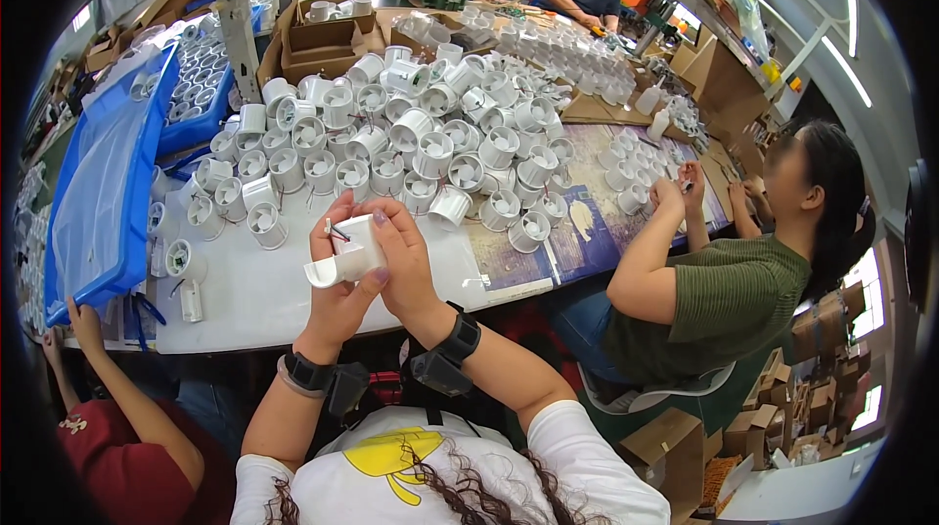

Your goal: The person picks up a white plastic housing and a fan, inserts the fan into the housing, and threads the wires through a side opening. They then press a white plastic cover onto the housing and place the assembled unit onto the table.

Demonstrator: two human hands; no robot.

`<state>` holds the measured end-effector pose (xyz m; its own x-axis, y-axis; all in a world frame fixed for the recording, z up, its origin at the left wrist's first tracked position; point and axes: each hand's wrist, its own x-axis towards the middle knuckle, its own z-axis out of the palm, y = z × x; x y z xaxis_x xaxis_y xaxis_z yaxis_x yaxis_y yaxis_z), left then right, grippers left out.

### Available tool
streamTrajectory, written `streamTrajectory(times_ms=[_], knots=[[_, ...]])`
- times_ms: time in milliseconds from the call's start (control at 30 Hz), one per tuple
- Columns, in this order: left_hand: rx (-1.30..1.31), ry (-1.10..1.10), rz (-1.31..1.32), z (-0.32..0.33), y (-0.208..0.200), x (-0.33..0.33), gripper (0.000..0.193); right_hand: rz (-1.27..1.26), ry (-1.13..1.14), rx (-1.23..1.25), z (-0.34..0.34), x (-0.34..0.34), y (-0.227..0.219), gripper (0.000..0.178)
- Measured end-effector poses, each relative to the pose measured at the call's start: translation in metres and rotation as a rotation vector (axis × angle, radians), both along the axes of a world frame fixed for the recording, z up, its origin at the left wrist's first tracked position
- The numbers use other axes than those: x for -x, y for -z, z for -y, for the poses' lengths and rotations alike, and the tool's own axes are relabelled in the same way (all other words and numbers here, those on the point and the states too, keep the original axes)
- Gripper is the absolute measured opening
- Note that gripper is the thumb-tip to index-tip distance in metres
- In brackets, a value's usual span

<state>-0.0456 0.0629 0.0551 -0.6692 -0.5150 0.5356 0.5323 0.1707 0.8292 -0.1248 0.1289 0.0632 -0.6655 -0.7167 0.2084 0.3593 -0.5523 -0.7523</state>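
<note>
Above the near edge of the table, I hold a white plastic housing (360,249) with a curved lip and short dark and reddish wires at its top. My left hand (335,302) is wrapped round its left side and underside. From the right, my right hand (405,266) closes on it, thumb pressed against the lower part. Beyond my hands spreads a heap of white cylindrical fan housings (435,153), many with small fan blades inside and thin wires trailing out. One fan housing (266,224) stands upright just left of my hands.
Blue trays (117,183) stand at the left, one gripped by another person's hand (86,325). A co-worker in a green top (724,300) sits at the right, near small white cups (621,163). Cardboard boxes (323,46) and two more people are across the table.
</note>
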Motion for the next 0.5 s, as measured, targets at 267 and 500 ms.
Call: streamTrajectory(times_ms=[267,500], knots=[[-0.089,0.125,-0.105,0.000,-0.003,-0.002,0.072,0.204,-0.148,0.125,-0.004,0.013,-0.004,0.020],[-0.430,0.164,-0.149,-0.002,0.003,0.012,0.051,-0.074,0.063,0.059,0.005,0.001,-0.003,0.027]])
